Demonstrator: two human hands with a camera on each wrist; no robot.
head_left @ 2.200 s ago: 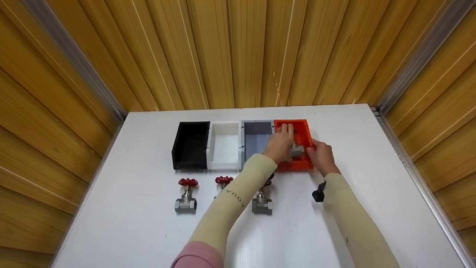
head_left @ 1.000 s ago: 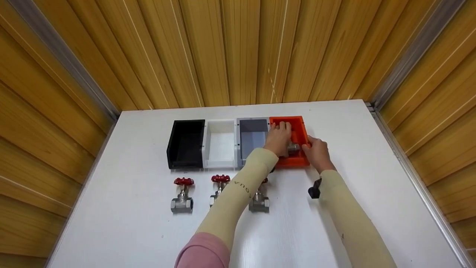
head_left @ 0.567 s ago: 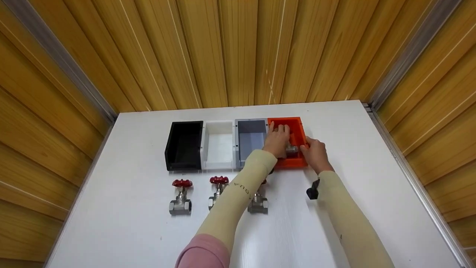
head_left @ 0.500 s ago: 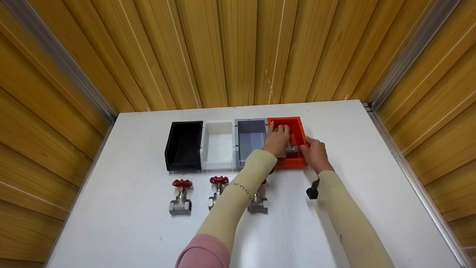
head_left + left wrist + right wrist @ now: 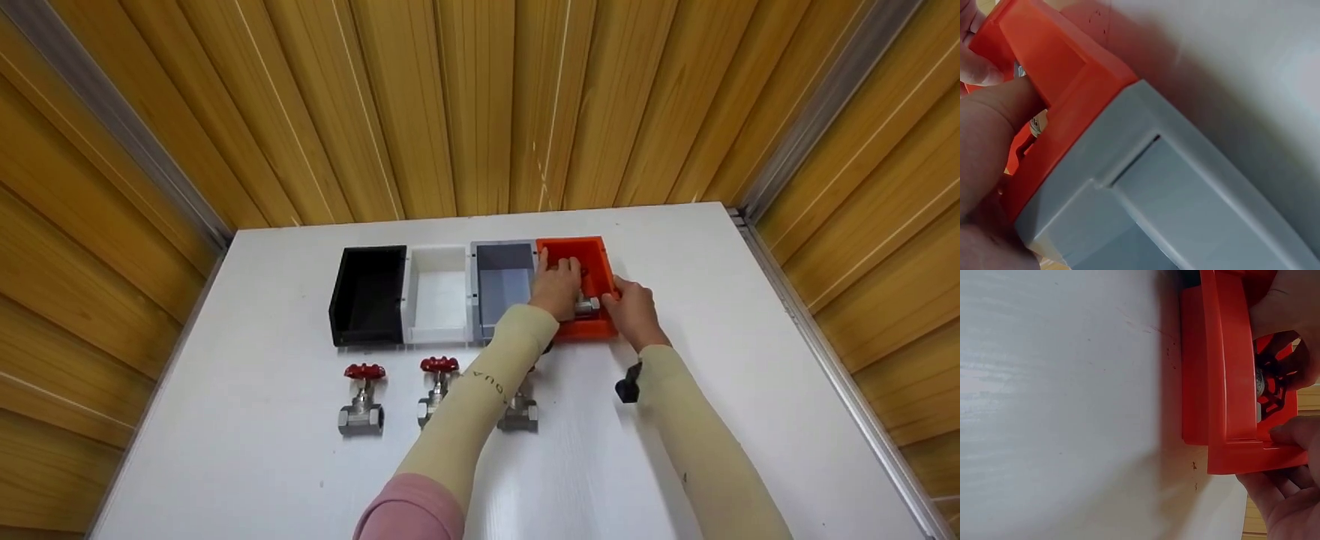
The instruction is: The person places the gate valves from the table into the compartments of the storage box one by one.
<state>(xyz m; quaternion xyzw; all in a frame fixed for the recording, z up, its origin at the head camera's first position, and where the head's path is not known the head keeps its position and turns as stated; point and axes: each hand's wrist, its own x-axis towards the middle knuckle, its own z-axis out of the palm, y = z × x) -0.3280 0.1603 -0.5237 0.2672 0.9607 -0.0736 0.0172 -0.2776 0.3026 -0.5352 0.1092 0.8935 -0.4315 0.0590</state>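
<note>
My left hand [image 5: 556, 291] reaches into the orange bin [image 5: 589, 328], its fingers curled around the handwheel of a gate valve [image 5: 588, 306]. One metal end of that valve shows beside the hand; the rest is mostly covered. In the right wrist view, the valve's dark spoked handwheel [image 5: 1275, 395] lies under the left fingers. My right hand [image 5: 634, 311] pinches the bin's right wall, thumb inside and fingers outside, as the right wrist view shows. The left wrist view shows the left thumb going over the bin's front edge.
Joined to the orange bin on its left are a grey bin [image 5: 506, 289], a white bin [image 5: 439, 296] and a black bin [image 5: 367, 296]. Three valves stand in front: a left valve [image 5: 361, 416], a middle valve [image 5: 433, 397] and a right valve [image 5: 520, 414], the last two partly behind the left sleeve.
Inside the orange bin the left hand and valve have shifted slightly toward the front, and the valve's end has turned a little. The right hand keeps its grip. The head view has drifted slightly.
</note>
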